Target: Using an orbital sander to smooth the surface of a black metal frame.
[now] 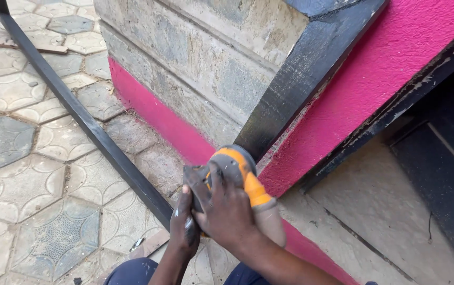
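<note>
Tool: orange-and-grey handheld power sander [237, 177], low centre of view, its head pressed against the lower end of the black-painted plank [303, 79].
Left hand [185, 224]: at the tool's left side, fingers curled shut on the grey front part; pale dust/paint flecks on the knuckles.
Right hand [227, 214]: over the top and back of the sander body, fingers wrapped closed on it; forearm runs down to bottom edge.
Plank: long flat board, black coat scuffed w/ pale scratches, leans diagonally from upper right down to the tool, resting vs the pink wall edge [375, 74].
Handling (judgement): sander looks compact, hard plastic shell, prob. moderate weight, rigid; smooth casing could slip w/ dusty hands, so a two-hand hold seems right, i.e. palm on the rounded top, other hand steadying the front. Keep fingers off the pad side. Plank looks stiff, heavy-ish, only propped, so may shift under side pressure.
Wall: rough stone blocks [200, 58] w/ pink painted band along the base; pink rendered face to the right, black trim beside it.
Metal bar [79, 113]: black square tube, lies diagonally on the ground from top left toward the hands, apart from the plank.
Ground: patterned hexagon pavers [21, 179], dusty; a thin wood strip [21, 47] far top left.
Containers: none seen, so nothing to report inside any.
Person: dark blue trouser knees [132, 272] at bottom edge.
</note>
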